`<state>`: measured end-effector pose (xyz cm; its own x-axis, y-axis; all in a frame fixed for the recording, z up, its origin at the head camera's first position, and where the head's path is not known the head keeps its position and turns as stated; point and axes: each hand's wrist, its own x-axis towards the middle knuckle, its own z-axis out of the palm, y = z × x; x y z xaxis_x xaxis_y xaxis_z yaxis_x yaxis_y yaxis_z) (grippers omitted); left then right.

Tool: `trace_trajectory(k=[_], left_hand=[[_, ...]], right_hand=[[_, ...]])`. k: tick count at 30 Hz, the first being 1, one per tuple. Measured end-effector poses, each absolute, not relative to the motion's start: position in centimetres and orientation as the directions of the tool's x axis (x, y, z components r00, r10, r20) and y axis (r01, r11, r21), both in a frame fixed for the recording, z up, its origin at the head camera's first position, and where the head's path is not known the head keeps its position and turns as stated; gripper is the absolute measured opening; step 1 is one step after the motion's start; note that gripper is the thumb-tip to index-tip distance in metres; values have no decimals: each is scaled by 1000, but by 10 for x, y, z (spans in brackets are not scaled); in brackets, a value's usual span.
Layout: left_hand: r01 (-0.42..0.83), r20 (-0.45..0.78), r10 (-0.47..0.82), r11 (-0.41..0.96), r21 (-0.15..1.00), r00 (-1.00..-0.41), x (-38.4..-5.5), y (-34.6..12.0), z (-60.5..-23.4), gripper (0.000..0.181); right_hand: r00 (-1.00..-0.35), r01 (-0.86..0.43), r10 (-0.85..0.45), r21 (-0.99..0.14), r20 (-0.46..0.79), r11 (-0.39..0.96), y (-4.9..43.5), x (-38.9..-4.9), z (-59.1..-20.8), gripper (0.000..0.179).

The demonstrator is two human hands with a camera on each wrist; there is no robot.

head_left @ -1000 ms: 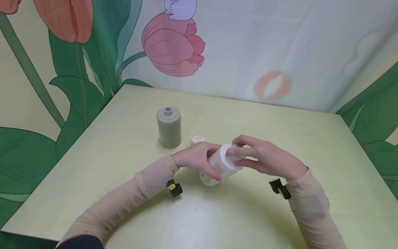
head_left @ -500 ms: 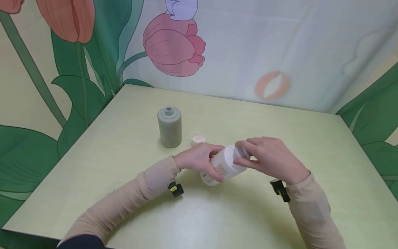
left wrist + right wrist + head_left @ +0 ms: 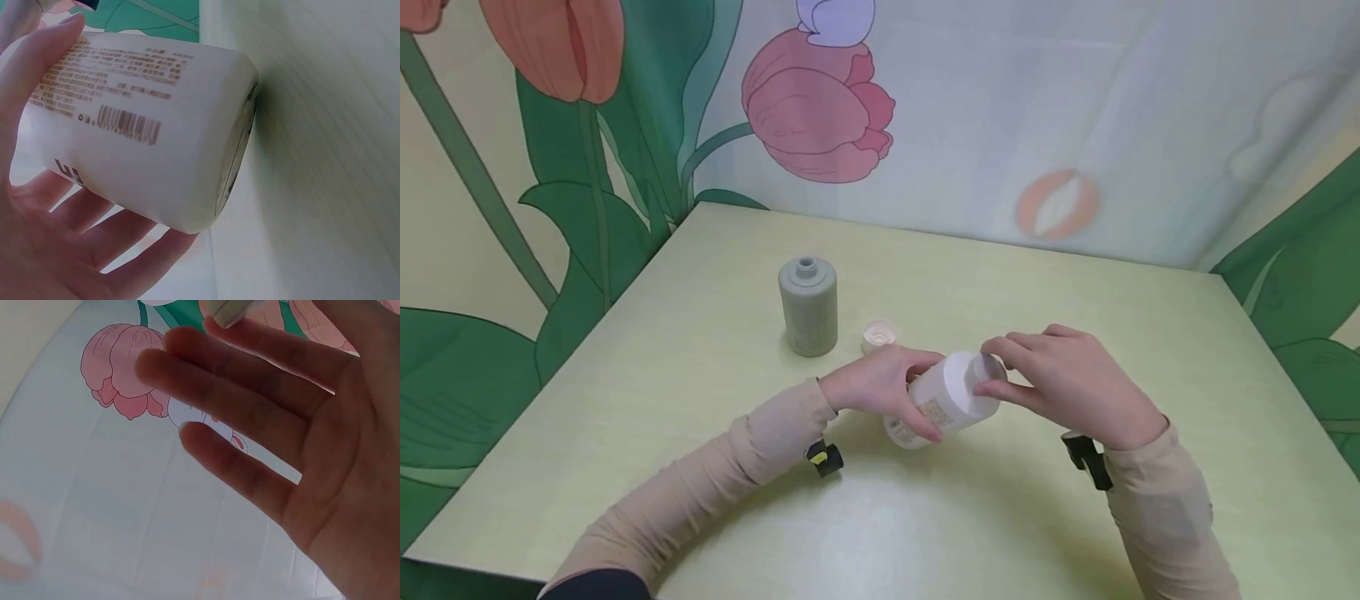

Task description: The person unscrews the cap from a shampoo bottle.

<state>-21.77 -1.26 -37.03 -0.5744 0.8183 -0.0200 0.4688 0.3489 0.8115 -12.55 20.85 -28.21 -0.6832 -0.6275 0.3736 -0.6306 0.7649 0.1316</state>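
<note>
A white plastic bottle (image 3: 947,396) with printed text and a barcode is tilted over the table, its neck end up and to the right. My left hand (image 3: 883,383) grips its body, thumb on one side and fingers on the other. In the left wrist view the bottle's base edge is right at the tabletop. At the upper end, my right hand (image 3: 1075,379) pinches the white cap (image 3: 991,369) between thumb and index finger. The right wrist view shows the other fingers extended, with a pale piece of the bottle end at the top.
A grey-green bottle (image 3: 808,308) with a bare, narrow neck stands upright at the back left. Beside it, a small pale round cap (image 3: 878,333) lies on the light table (image 3: 1075,300), just behind my left hand. A flower-print cloth (image 3: 970,108) hangs behind the table.
My right hand turns and resettles at the bottle's cap, shifting slightly right, its fingers regrouping into a pinch. The left hand and bottle have moved a little to the right.
</note>
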Motion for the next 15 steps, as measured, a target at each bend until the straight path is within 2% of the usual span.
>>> trace_trajectory(k=[5, 10, 15], left_hand=[[470, -26, 815, 359, 807, -579, -216, -12, -371, 67], [464, -30, 810, 366, 807, -586, -218, -13, -371, 68], [465, -32, 814, 363, 808, -580, -219, -12, -371, 67]], right_hand=[[-651, -673, -673, 144, 352, 726, 209, -125, -282, 31], [-598, -751, -741, 110, 305, 651, 214, -125, -279, 48], [-626, -715, -704, 112, 336, 690, 215, -127, -280, 54]])
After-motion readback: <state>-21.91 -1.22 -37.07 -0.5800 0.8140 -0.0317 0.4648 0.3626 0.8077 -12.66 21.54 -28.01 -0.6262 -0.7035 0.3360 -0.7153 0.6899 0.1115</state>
